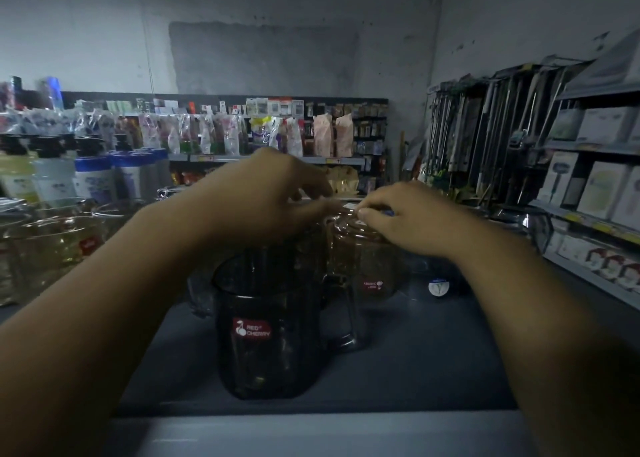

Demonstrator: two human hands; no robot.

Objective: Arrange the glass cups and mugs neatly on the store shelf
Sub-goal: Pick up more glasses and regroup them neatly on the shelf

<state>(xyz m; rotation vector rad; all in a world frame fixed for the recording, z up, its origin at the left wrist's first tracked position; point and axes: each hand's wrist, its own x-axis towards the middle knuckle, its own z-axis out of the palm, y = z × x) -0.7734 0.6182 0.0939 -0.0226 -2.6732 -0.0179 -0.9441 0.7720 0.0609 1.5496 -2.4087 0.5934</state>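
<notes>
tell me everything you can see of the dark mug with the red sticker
The dark mug is smoky see-through glass, tall, with an open rim. A red sticker reading RED CHERRY faces the camera; its looped handle points to the picture's right. It stands upright, seemingly empty, near the front of the grey shelf. Nothing but the shelf appears to touch it: the left hand and right hand are up at the mug behind.

One wide-angle view, worn on the person's head, faces forward and slightly down across the shelf top [433,363]. It sits close: the dark mug [266,335] fills the near centre. The left hand [273,186] and right hand [412,214] meet mid-frame over the amber mug [367,266], and stocked racks [242,134] lie far.
</notes>
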